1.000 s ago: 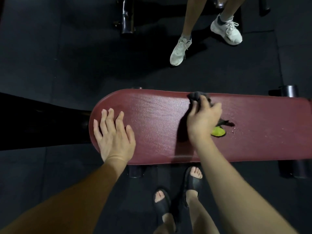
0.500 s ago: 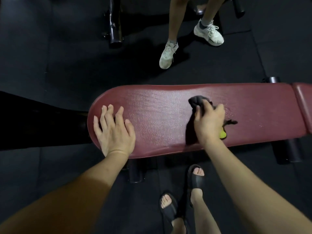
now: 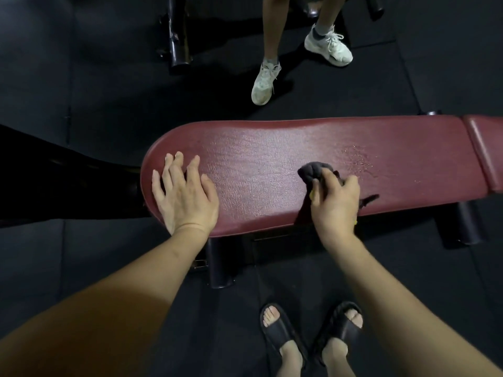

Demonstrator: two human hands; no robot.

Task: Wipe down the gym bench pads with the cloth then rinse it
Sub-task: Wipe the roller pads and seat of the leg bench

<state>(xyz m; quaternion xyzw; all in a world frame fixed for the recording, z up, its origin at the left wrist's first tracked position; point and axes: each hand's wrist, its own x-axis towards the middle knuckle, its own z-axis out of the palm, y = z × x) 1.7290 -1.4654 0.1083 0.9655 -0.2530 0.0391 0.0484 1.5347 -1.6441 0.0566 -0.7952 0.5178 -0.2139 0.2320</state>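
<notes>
While the left hand lies flat with straight, spread fingers on the rounded end of the dark red bench pad, the right hand is curled round a bunched dark grey cloth and presses it to the pad. The two hands are well apart on the same pad. Most of the cloth bulges out past the right hand's fingertips, on the far side; a frayed end pokes out at its right, and a sliver of yellow shows beside its thumb. Just beyond and to the right of the cloth, the pad glistens with small wet droplets. Farther right, a seam meets a second pad. Below the right hand stand two feet in black slides. Beyond the pad, another person's white trainers stand on the black floor mat.
</notes>
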